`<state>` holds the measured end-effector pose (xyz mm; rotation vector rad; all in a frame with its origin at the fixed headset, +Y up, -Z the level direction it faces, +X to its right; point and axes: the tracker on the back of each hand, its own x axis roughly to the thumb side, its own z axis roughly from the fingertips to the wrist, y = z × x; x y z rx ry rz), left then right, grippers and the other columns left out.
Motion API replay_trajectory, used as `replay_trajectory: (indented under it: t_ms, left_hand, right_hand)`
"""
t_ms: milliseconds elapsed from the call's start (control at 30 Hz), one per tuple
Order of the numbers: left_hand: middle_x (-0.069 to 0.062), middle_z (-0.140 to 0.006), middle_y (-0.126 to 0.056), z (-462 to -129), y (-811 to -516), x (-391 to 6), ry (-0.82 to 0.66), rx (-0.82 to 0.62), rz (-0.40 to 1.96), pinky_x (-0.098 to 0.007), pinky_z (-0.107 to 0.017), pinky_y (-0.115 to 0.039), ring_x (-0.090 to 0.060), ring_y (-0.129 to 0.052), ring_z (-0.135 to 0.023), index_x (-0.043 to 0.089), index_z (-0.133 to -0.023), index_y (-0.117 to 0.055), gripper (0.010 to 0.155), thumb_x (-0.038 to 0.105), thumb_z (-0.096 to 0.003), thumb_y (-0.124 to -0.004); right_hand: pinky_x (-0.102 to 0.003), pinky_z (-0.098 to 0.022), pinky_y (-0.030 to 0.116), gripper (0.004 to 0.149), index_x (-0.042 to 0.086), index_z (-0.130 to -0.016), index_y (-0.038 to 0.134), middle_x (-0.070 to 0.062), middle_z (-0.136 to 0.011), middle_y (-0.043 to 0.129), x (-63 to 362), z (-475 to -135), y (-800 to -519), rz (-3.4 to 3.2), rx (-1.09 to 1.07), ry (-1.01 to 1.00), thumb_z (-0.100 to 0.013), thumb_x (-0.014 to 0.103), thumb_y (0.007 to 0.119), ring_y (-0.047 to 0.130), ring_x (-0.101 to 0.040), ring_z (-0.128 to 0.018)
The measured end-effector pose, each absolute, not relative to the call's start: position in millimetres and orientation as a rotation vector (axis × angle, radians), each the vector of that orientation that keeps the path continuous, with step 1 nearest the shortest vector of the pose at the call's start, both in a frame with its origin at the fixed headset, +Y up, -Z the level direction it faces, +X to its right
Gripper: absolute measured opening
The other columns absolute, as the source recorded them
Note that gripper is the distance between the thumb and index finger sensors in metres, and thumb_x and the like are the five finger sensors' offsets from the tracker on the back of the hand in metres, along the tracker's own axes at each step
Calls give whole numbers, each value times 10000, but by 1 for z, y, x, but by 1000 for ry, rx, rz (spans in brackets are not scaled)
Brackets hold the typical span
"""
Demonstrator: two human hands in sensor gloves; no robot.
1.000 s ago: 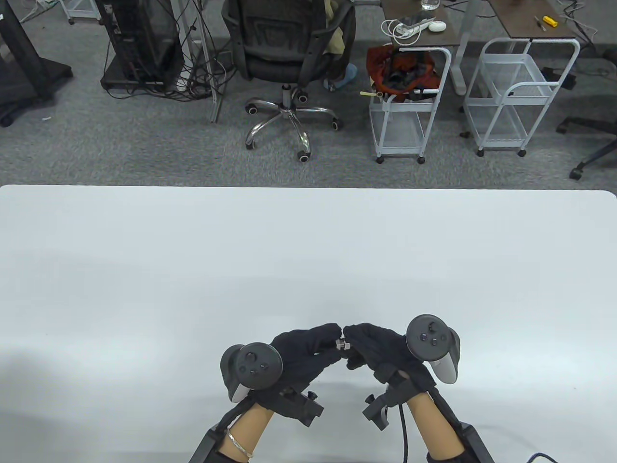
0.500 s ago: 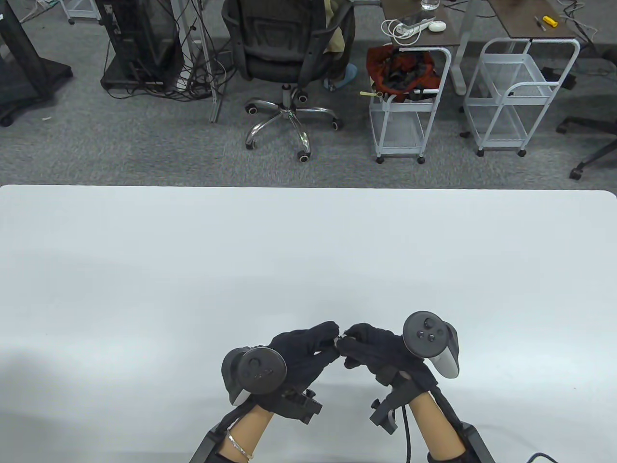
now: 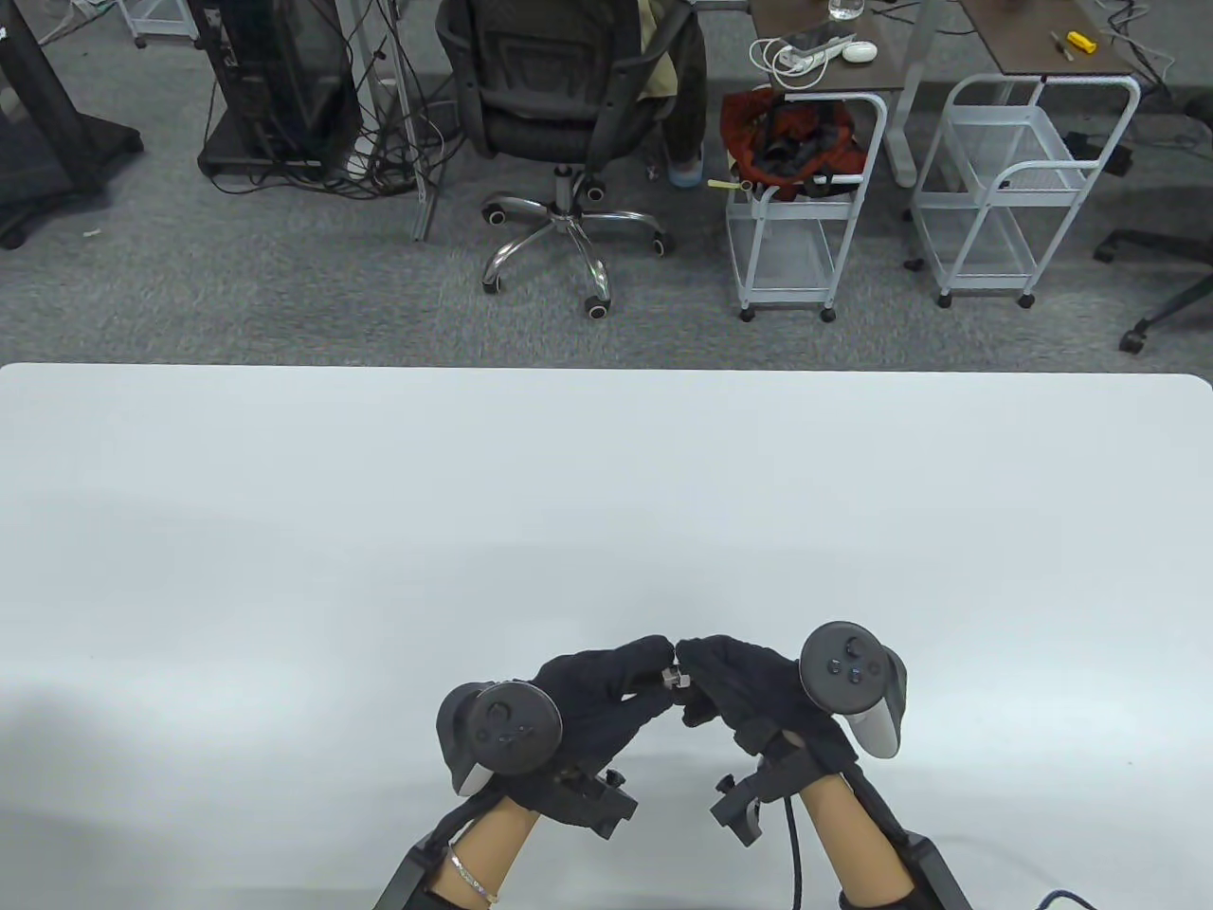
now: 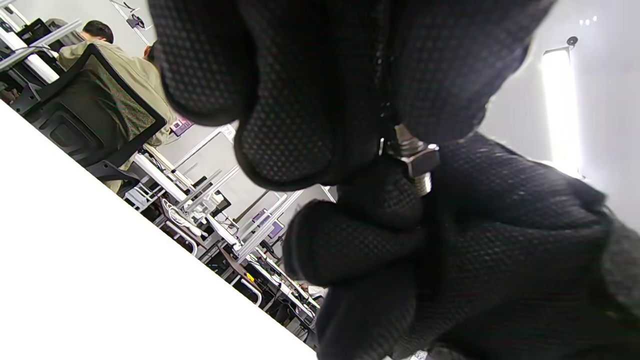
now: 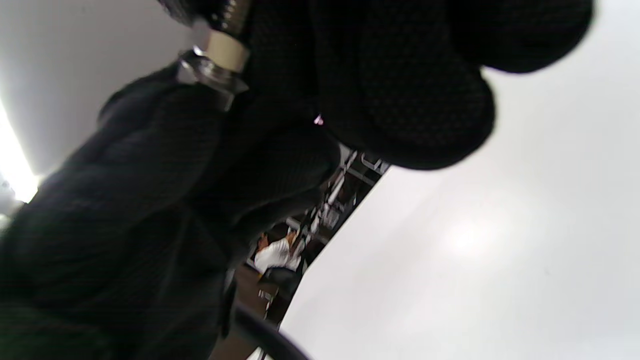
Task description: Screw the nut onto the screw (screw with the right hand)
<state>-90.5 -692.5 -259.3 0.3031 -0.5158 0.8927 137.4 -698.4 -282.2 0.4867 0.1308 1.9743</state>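
In the table view my two black-gloved hands meet fingertip to fingertip just above the white table (image 3: 606, 493), near its front edge. My left hand (image 3: 656, 664) pinches the head end of a small metal screw (image 3: 671, 677). In the left wrist view a hex nut (image 4: 419, 160) sits on the screw's thread (image 4: 424, 184), which runs into my right hand's fingers (image 4: 500, 200). My right hand (image 3: 690, 669) pinches the nut and the threaded end. In the right wrist view the hex metal (image 5: 209, 82) and thread (image 5: 232, 12) show between the two gloves.
A black office chair (image 3: 569, 104) and two white wire carts (image 3: 805, 199) stand on the grey carpet beyond the table's far edge. A cable (image 3: 794, 853) runs back along my right forearm.
My right hand rolled slightly left, then back to where it was a second ago. The metal between the fingertips was mostly hidden half a second ago and shows again. The left hand barely moved.
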Motion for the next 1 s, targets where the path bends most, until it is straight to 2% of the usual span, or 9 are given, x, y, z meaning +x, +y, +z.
replay_trajectory:
  t_ms: [100, 200, 267, 400, 567, 633, 733, 900, 1000]
  left_hand:
    - [65, -669, -1092, -259, -692, -91, -509, 319, 867, -330, -486, -893, -94, -1103, -522, 223, -811, -898, 441, 420, -418, -865]
    - [73, -666, -1093, -260, -693, -90, -525, 305, 892, -326, -488, -894, -88, -1102, -522, 229, -807, -901, 442, 426, -413, -866]
    - [66, -669, -1092, -261, -694, -90, -530, 282, 921, -332, -491, -890, -97, -1101, -525, 233, -807, -901, 440, 425, -412, -868]
    - [64, -673, -1091, -261, -694, -92, -506, 310, 870, -332, -487, -892, -96, -1102, -525, 223, -813, -897, 443, 421, -419, -861]
    - [68, -664, -1094, -259, -693, -90, -524, 300, 909, -330, -487, -892, -93, -1103, -519, 219, -810, -899, 445, 425, -417, -862]
    - [66, -669, -1092, -260, -694, -90, -522, 298, 905, -332, -488, -891, -96, -1102, -522, 224, -810, -899, 443, 425, -417, -863]
    - [65, -672, -1091, -260, -693, -91, -505, 318, 870, -333, -487, -891, -98, -1102, -524, 222, -813, -896, 444, 424, -419, -860]
    - [68, -668, -1093, -259, -693, -89, -531, 298, 915, -331, -491, -891, -95, -1101, -524, 232, -806, -903, 439, 427, -414, -864]
    - [59, -677, -1090, -260, -693, -91, -515, 304, 901, -336, -493, -888, -102, -1100, -529, 230, -808, -900, 440, 424, -416, -864]
  right_hand:
    - [-510, -410, 760, 491, -12, -797, 767, -277, -740, 889, 136, -282, -698, 1999, 545, 245, -592, 430, 703, 994, -341, -506]
    - [-471, -324, 801, 454, 26, -660, 866, -218, -590, 982, 137, -282, -698, 1998, 468, 63, -606, 414, 635, 1037, -282, -352]
    - [-479, -308, 799, 446, 22, -629, 879, -224, -561, 993, 137, -282, -699, 1979, 449, 64, -608, 387, 623, 1036, -294, -326]
    - [-530, -417, 747, 503, -39, -814, 758, -309, -754, 872, 136, -284, -698, 1961, 550, 313, -598, 411, 697, 982, -371, -523]
    - [-475, -314, 800, 453, 22, -640, 874, -220, -566, 990, 137, -282, -697, 1985, 464, 68, -608, 401, 628, 1037, -289, -331]
    - [-488, -330, 791, 461, 9, -670, 859, -240, -601, 974, 137, -281, -697, 1973, 476, 134, -612, 397, 618, 1031, -310, -364]
    - [-524, -411, 753, 498, -34, -803, 767, -301, -744, 882, 135, -283, -697, 1964, 542, 282, -590, 413, 713, 988, -363, -512]
    - [-480, -313, 798, 451, 17, -636, 878, -227, -565, 991, 138, -282, -697, 1960, 459, 82, -608, 390, 627, 1036, -295, -332]
    - [-503, -364, 781, 482, -12, -732, 832, -273, -668, 944, 138, -283, -696, 1956, 511, 175, -600, 419, 663, 1021, -336, -431]
